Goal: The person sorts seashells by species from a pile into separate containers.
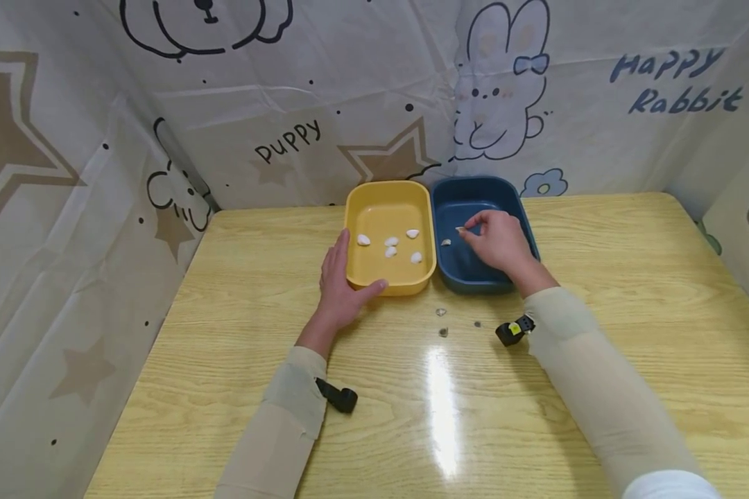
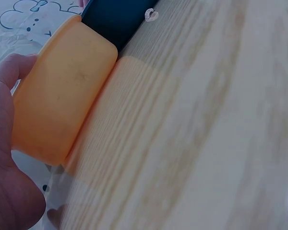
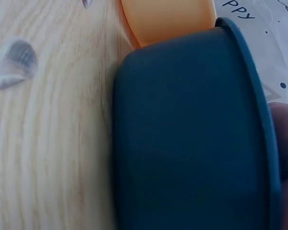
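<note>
In the head view my right hand (image 1: 499, 242) is over the blue bin (image 1: 483, 285). Thumb and fingertips pinch a small shell (image 1: 460, 229). A second shell (image 1: 446, 242) lies on that bin's floor, near its left wall. My left hand (image 1: 342, 294) rests against the front left corner of the yellow bin (image 1: 406, 288), fingers stretched along its side and thumb at the front rim. Several white shells (image 1: 391, 242) lie inside the yellow bin. The blue bin's wall (image 3: 192, 129) hides most of the right hand in the right wrist view.
Three small shells lie on the wooden table (image 1: 225, 333) before the bins: a pale one (image 1: 441, 312), a darker one (image 1: 444, 333) and a tiny grey one (image 1: 478, 324). Both bins stand side by side near a printed cloth backdrop (image 1: 381, 90).
</note>
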The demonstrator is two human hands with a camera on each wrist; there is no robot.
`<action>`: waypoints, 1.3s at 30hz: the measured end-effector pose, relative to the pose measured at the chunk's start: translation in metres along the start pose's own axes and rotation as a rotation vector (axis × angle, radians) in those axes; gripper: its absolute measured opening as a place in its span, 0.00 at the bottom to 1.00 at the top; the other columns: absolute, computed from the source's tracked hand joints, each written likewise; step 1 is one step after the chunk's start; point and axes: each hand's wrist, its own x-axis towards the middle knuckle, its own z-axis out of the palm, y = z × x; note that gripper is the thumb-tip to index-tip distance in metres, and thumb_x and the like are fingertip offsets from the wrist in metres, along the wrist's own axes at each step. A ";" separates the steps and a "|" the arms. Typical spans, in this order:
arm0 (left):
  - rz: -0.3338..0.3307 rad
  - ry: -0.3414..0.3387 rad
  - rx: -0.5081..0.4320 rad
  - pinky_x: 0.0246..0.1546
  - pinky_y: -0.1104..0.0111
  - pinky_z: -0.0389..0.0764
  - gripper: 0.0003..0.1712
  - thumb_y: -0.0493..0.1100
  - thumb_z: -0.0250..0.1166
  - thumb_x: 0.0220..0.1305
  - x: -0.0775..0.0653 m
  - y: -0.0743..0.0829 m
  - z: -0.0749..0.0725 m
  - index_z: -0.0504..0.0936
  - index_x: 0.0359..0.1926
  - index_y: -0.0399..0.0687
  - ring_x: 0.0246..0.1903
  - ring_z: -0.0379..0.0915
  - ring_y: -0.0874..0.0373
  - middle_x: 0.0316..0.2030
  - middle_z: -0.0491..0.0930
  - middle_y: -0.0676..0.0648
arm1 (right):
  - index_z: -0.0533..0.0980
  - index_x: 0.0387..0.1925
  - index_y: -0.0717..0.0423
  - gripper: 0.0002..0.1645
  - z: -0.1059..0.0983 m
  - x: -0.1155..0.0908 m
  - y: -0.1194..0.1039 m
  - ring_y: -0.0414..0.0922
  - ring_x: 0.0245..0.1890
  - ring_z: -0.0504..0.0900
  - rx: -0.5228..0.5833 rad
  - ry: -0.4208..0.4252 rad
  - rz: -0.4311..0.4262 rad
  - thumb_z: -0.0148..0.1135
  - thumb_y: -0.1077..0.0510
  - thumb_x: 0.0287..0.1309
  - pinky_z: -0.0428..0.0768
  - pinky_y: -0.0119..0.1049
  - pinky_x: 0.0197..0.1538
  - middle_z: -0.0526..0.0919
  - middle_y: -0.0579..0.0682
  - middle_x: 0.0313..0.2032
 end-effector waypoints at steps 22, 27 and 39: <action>-0.002 -0.002 0.006 0.70 0.46 0.35 0.65 0.64 0.72 0.55 0.000 0.001 0.000 0.33 0.79 0.75 0.75 0.26 0.52 0.78 0.36 0.61 | 0.81 0.46 0.58 0.13 0.006 0.005 0.003 0.51 0.22 0.71 0.047 0.057 0.032 0.66 0.54 0.65 0.68 0.41 0.25 0.71 0.53 0.23; -0.012 -0.006 0.005 0.70 0.46 0.35 0.66 0.64 0.72 0.55 0.000 0.001 -0.001 0.33 0.78 0.76 0.75 0.26 0.52 0.78 0.36 0.61 | 0.81 0.46 0.57 0.13 0.001 -0.004 -0.005 0.50 0.19 0.70 0.062 0.081 -0.027 0.66 0.53 0.65 0.66 0.40 0.23 0.70 0.52 0.20; -0.010 -0.006 -0.012 0.70 0.46 0.36 0.66 0.63 0.73 0.55 -0.001 0.004 0.000 0.34 0.79 0.74 0.75 0.27 0.52 0.78 0.37 0.61 | 0.81 0.45 0.55 0.13 -0.009 -0.054 -0.028 0.49 0.17 0.66 0.073 0.028 -0.121 0.68 0.52 0.63 0.62 0.39 0.22 0.67 0.50 0.19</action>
